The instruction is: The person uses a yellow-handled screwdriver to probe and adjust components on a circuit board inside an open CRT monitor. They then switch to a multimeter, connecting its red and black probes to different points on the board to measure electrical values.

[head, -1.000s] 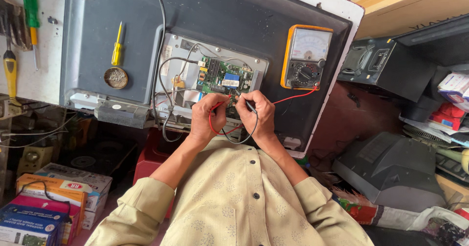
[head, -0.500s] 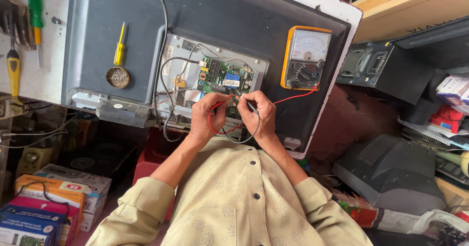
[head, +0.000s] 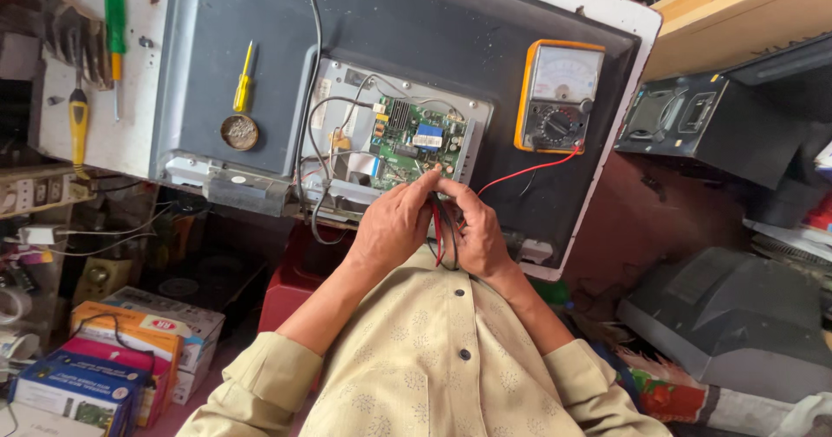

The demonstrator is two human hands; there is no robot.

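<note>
Yellow-handled tools mark the far left: a yellow-handled screwdriver point(head: 78, 125) lies on the white bench top point(head: 130, 142) below a green-handled screwdriver point(head: 113, 21); further right, a small yellow screwdriver point(head: 243, 79) rests on the grey back panel point(head: 217, 55) of the opened flat television, just above a round metal tin point(head: 239, 132) of small parts. Next comes the exposed green circuit board point(head: 409, 140) in its metal tray, with grey cables looping down its left side; this board is the thing under test, and it sits just above both hands. The left hand point(head: 394, 225) is closed around the red and black test leads point(head: 440, 229), thumb and forefinger pinched together near the board's lower edge; the right hand point(head: 475, 233) is curled beside it, touching it, fingers folded over the same leads; whether a probe tip actually meets the board I cannot tell, since the fingers hide it. The red lead runs on rightward to the orange-cased analogue multimeter point(head: 559, 97), lying face up on the panel. To do this well, I judge, each probe wants a firm, steady pinch near its tip; the tips should land on single points only, never bridging neighbouring pins; slack lead is best kept clear of the board; the eyes should be able to lift to the meter needle without the hands shifting.
</note>
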